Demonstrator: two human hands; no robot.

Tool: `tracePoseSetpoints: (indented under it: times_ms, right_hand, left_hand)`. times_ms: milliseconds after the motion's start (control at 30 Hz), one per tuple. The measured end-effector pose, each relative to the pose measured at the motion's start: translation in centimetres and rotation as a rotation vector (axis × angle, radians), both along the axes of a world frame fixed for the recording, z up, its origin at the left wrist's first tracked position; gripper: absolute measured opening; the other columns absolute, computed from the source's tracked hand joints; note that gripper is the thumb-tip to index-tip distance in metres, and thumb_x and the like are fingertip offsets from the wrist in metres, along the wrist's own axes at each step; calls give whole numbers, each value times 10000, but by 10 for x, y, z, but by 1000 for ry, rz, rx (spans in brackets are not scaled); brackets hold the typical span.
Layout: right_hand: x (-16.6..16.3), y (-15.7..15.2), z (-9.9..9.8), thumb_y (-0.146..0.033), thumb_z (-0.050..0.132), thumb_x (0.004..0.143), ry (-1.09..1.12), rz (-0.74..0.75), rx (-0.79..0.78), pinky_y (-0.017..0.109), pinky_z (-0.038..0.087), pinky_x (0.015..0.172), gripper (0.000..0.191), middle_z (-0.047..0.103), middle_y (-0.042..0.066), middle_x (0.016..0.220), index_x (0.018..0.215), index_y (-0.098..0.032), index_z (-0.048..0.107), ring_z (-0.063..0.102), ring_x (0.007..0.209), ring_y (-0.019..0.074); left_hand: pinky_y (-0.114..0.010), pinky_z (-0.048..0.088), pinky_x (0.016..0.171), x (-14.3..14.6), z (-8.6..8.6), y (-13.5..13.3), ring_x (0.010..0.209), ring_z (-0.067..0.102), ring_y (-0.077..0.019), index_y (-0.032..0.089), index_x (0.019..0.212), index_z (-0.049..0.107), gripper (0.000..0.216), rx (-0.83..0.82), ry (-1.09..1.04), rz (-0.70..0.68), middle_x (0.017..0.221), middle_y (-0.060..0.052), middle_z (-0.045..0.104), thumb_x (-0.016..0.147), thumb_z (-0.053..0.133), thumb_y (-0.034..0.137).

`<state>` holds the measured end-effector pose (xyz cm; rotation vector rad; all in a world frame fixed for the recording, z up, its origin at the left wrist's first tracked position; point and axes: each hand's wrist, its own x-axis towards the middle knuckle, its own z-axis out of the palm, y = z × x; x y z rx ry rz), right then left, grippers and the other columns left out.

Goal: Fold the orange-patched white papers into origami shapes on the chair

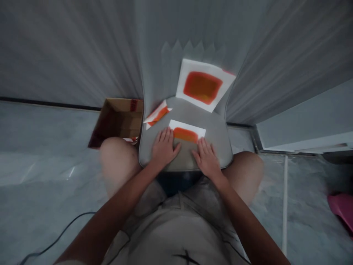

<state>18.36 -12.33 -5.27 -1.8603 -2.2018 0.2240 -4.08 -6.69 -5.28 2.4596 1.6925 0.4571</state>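
Note:
A white sheet of paper with an orange-red patch (pixel 185 134) lies on the grey chair seat (pixel 190 110), between my two hands. My left hand (pixel 164 146) rests flat at its left end, fingers stretched forward and thumb pointing inward. At the right end, my right hand (pixel 206 155) lies with extended fingertips on or beside the lower corner. Behind them a larger white sheet with an orange-brown square (pixel 202 87) leans against the chair back. To the left sits a folded orange and white paper piece (pixel 157 115).
An open cardboard box (pixel 116 119) stands on the floor left of the chair, with a bit of orange and white paper inside. A dark cable (pixel 59 235) runs along the floor at lower left. Something pink (pixel 342 208) is at the right edge. Grey curtains (pixel 68 48) hang behind.

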Motion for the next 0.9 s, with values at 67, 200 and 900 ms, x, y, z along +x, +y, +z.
tracePoseSetpoints:
  times_ms: [67,200,900]
  right_hand:
    - [5,-8,-1,-577,212,1106,-8,-32,28,576,219,1288,766,357,224,1677,1630,-34,341,313,1589,323]
    - [0,-8,-4,-577,242,1103,6,-47,51,562,215,1291,766,379,227,1666,1615,-23,372,324,1581,332]
    - [-6,-6,-7,-315,384,1056,110,-84,67,561,207,1293,617,400,198,1663,1613,-49,396,335,1573,327]
  left_hand:
    - [-528,195,1324,-1,-2,1,1606,271,-332,28,1632,317,781,1,6,-8,1701,-219,305,1051,380,545]
    - [-549,204,1320,-4,-5,5,1598,289,-343,47,1645,293,782,13,-5,-16,1705,-219,291,1051,388,548]
    - [-538,249,1319,75,18,-23,1582,345,-251,197,1642,379,582,-32,61,-260,1668,-78,419,1111,286,418]
